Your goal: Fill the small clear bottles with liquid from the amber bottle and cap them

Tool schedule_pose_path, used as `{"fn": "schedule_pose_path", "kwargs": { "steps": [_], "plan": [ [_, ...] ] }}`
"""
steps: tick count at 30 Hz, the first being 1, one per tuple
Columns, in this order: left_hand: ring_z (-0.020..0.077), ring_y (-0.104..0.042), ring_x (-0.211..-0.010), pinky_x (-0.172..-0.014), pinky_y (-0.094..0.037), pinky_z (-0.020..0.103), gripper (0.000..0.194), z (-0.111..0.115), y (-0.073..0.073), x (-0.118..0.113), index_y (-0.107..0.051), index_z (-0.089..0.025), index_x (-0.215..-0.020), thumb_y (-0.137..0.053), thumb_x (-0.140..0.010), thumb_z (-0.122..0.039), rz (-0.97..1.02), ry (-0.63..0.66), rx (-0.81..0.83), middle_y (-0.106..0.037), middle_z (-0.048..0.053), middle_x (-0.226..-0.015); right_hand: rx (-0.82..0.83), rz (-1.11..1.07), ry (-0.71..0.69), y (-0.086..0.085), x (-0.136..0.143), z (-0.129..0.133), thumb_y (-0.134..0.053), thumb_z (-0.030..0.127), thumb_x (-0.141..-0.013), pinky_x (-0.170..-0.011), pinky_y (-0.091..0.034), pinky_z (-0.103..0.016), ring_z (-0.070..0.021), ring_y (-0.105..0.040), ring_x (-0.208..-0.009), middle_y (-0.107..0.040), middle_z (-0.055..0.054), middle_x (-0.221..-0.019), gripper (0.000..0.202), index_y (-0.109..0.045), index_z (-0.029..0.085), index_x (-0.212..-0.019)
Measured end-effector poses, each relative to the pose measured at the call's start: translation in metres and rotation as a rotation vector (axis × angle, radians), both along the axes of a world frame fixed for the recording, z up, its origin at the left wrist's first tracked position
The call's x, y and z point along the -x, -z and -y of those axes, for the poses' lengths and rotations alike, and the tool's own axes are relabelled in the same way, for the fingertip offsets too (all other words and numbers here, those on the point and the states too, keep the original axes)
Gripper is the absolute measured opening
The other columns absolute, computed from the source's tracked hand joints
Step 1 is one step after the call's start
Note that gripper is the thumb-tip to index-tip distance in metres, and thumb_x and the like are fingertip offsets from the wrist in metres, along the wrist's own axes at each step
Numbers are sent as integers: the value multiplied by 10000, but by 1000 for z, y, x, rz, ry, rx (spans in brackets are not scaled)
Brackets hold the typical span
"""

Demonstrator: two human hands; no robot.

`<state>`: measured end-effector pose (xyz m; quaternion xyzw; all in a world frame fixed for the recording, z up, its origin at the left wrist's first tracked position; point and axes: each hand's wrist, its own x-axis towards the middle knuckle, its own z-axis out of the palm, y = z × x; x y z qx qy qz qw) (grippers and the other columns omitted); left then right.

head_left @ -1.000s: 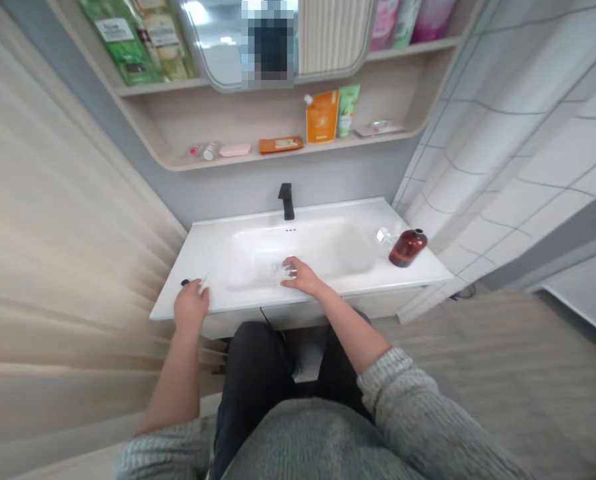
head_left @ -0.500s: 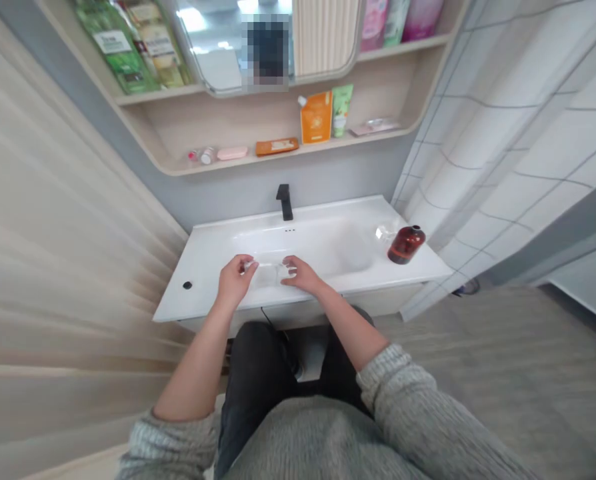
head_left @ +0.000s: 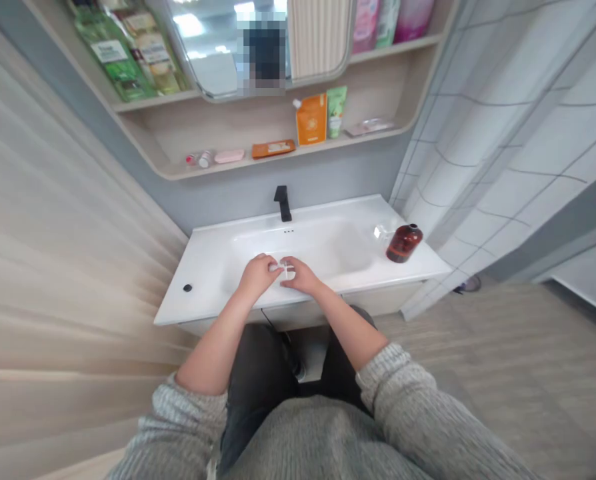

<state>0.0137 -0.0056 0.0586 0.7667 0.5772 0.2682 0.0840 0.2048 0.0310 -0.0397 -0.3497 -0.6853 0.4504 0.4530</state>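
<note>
Over the front part of the white sink (head_left: 178, 267), my left hand (head_left: 261, 273) and my right hand (head_left: 299, 275) are close together. A small clear, see-through object (head_left: 289, 272) is between them. My right hand's fingers curl around it, and my left hand pinches at its left side. What exactly the clear object is cannot be made out. A black faucet (head_left: 284, 205) stands behind the hands. To the right, on the sink's edge, is a brown bottle (head_left: 404, 243) without a cap, beside a clear glass-like item (head_left: 385, 231).
Above the sink, a shelf (head_left: 178, 169) holds an orange pouch (head_left: 311, 120), a green tube (head_left: 336, 112), an orange packet (head_left: 273, 149) and a pink bar (head_left: 229, 157). A black round stopper (head_left: 187, 288) is at the sink's left. A pleated curtain (head_left: 68, 267) hangs at the left.
My left hand has moved right, closer to my right hand, and now pinches at the clear object's near left side. The view has shifted slightly.
</note>
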Motion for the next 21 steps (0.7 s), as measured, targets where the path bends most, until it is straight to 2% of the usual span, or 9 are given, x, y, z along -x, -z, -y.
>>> {"fn": "schedule_pose_path", "kwargs": {
  "steps": [2, 4, 6, 8, 10, 14, 16, 18, 21],
  "plan": [
    [301, -711, -937, -931, -581, 444, 119, -2, 3, -6, -800, -215, -924, -782, -905, -331, 6, -26, 3, -705, 99, -931, -6, -7, 17, -1, 0, 0, -938, 275, -614, -1084, -592, -496, -282, -685, -1210, -684, -104, -1374, 759, -667, 258, -1323],
    [298, -717, -1003, -993, -581, 451, 117, 0, 4, -7, -808, -225, -993, -738, -901, -240, 40, 37, 7, -717, 98, -1009, 0, -13, 24, -2, 0, 0, -937, 287, -618, -1070, -596, -490, -277, -692, -1184, -699, -95, -1342, 748, -667, 260, -1316],
    [288, -709, -1134, -1087, -564, 442, 333, 2, 0, -4, -797, -245, -1156, -699, -856, -138, 69, 174, 5, -726, 89, -1172, 10, -25, 8, -2, 0, 0, -937, 302, -627, -1049, -604, -478, -270, -701, -1161, -714, -83, -1313, 728, -667, 262, -1302],
    [293, -678, -1250, -1161, -529, 444, 509, 3, -7, 0, -743, -254, -1316, -703, -827, -119, 55, 236, -28, -705, 89, -1319, 20, -25, -9, -2, 0, -1, -944, 312, -626, -1026, -611, -467, -268, -706, -1156, -719, -82, -1311, 723, -666, 264, -1291],
    [326, -670, -1266, -1159, -520, 466, 501, 4, -14, 4, -711, -241, -1360, -751, -861, -221, -16, 160, -66, -699, 114, -1340, 27, -14, -19, -1, 0, -1, -955, 313, -617, -1014, -613, -463, -272, -706, -1172, -714, -88, -1335, 735, -664, 268, -1291],
    [372, -722, -1077, -988, -566, 484, 435, 4, -19, 4, -719, -203, -1265, -740, -945, -497, -167, -83, -17, -732, 157, -1124, 27, -6, -23, 2, 0, -2, -962, 317, -617, -998, -618, -462, -270, -713, -1154, -706, -100, -1344, 756, -657, 260, -1307],
    [355, -735, -995, -926, -575, 462, 328, 5, -16, 2, -726, -204, -1213, -708, -965, -418, -199, -71, 55, -732, 141, -1037, 23, 6, -12, 2, 0, -2, -962, 303, -612, -1003, -618, -467, -270, -714, -1147, -711, -98, -1331, 760, -660, 256, -1307],
    [328, -740, -991, -920, -576, 432, 248, 7, -11, -1, -738, -220, -1166, -694, -924, -246, -204, 38, 101, -731, 126, -1063, 17, 20, -2, 2, 0, -2, -962, 281, -600, -1017, -615, -473, -273, -712, -1154, -717, -95, -1320, 765, -663, 253, -1305],
    [317, -740, -1088, -979, -575, 414, 437, 11, 0, -5, -715, -241, -1275, -704, -847, -151, -127, 94, 63, -712, 132, -1258, 10, 23, 9, 2, 1, -1, -950, 277, -614, -1015, -615, -471, -271, -712, -1146, -722, -92, -1302, 735, -665, 250, -1291]
  ]
}}
